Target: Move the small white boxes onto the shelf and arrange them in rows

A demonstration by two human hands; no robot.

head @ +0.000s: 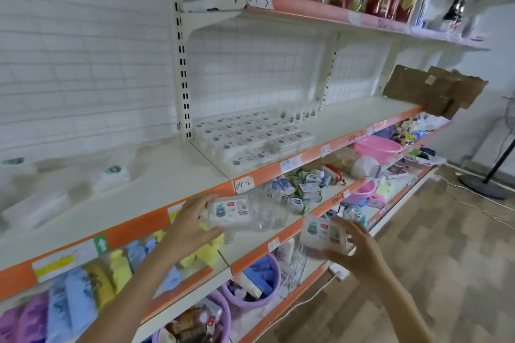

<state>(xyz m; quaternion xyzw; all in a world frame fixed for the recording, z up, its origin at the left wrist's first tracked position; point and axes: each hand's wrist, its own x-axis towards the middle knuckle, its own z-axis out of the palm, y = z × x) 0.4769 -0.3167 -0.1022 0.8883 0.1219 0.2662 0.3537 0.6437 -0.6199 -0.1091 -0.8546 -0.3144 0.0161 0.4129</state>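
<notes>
Fingers [195,205] of left hand [192,221] & right hand [359,252] are each gripping a box [230,210], below shelf [348,125], prob. readying them for the rows [250,138].

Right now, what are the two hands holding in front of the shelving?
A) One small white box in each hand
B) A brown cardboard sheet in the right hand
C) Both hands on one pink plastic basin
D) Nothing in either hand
A: the left hand grips one small white box with a cartoon label and the right hand grips another, both below the orange-edged shelf labelled 04-2.
</notes>
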